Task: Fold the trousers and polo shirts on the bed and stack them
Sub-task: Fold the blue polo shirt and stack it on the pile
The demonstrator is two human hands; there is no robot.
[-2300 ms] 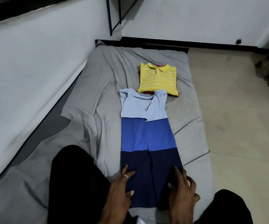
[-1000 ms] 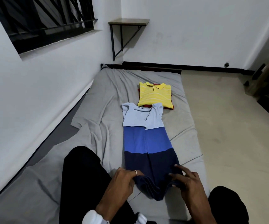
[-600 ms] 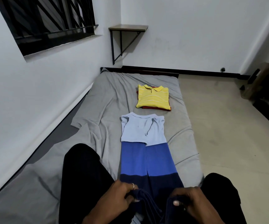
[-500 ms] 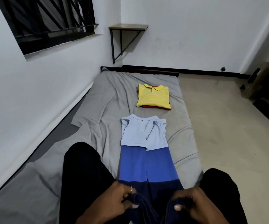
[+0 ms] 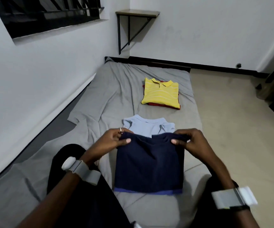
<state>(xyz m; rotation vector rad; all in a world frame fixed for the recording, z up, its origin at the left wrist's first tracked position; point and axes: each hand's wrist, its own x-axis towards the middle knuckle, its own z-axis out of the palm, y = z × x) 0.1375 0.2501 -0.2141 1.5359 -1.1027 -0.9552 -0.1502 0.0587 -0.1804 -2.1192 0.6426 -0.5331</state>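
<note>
Since half a second ago, the navy hem (image 5: pixel 151 137) of the polo (image 5: pixel 149 167) has been raised from the near end of the bed (image 5: pixel 116 89) and carried away from the person, over the shirt's own body, so that the mid-blue band is now covered and only a thin blue strip (image 5: pixel 147 193) is left showing at the near fold. The hem is pinched at its two corners: the left corner by the left hand (image 5: pixel 115 142), the right corner by the right hand (image 5: pixel 192 143), with the fingers (image 5: pixel 126 140) of each curled round the cloth and the thumbs on top. The polo's long axis runs straight away from the person, and the pale-blue collar end (image 5: pixel 147 127) lies just beyond the held hem, partly overlapped by it; both hands are about equally near to it. The hem is probably to be laid down flat towards the collar. The cloth looks soft and slack, sagging between the two grips, so some smoothing may be needed. Farther along the same line, a little to the right, a folded yellow polo (image 5: pixel 161 93) is stacked on a red garment (image 5: pixel 159 105).
</note>
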